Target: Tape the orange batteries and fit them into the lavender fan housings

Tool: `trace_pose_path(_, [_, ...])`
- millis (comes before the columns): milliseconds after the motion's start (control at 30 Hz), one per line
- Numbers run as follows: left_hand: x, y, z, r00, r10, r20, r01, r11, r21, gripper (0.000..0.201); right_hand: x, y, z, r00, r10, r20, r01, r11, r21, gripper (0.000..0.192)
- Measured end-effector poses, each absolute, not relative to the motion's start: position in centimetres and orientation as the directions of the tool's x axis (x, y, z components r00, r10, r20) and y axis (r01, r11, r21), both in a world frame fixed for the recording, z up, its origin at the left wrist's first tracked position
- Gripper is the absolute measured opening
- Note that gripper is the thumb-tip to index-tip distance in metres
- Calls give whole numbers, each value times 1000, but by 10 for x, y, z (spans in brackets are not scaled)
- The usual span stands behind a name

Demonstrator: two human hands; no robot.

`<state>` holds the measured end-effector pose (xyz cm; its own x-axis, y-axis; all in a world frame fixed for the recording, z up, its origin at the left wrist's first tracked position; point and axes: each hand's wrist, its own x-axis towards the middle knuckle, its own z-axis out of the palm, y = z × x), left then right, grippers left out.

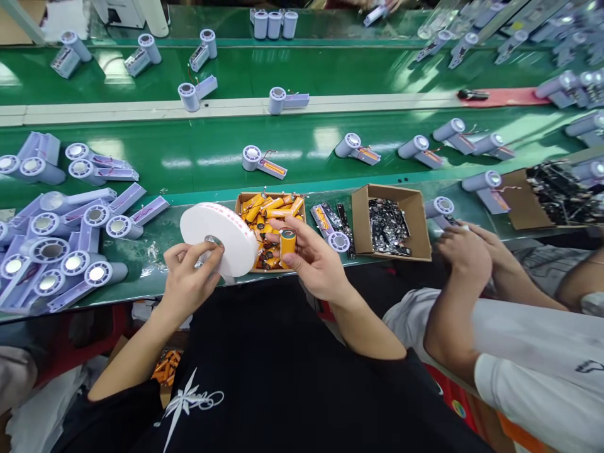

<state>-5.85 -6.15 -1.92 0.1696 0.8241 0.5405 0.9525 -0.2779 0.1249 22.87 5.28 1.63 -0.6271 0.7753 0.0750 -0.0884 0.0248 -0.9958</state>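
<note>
Green tabletop (198,157): left hand (189,280) grips tape roll (218,238), right hand (314,261) grasps orange battery (287,244), apparently not yet taped; box (271,200) holds many more.

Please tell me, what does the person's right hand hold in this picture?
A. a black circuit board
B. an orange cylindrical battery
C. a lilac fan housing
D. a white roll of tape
B: the right hand pinches an orange cylindrical battery upright in front of the cardboard box of batteries, while the left hand holds the white roll of tape.
</note>
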Motion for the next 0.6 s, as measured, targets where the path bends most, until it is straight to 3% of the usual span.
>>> trace_pose_path(200, [-51,-69,-18,209,847,490,957,-281,78,65,225,46,13,-563,817,124,83,205,-975,56])
trace_pose_path(467, [-56,-63,-16,200,864,462,958,-272,95,80,214,56,13,-664,742,92,261,345,-902,52])
trace_pose_path(533, [-48,-63,-8,206,859,468,961,-267,68,75,210,54,3,-619,782,72,288,312,-905,50])
trace_pose_path(600, [-31,-68,-1,186,852,489,967,-246,61,61,202,48,-6,-420,899,121,237,238,-942,50])
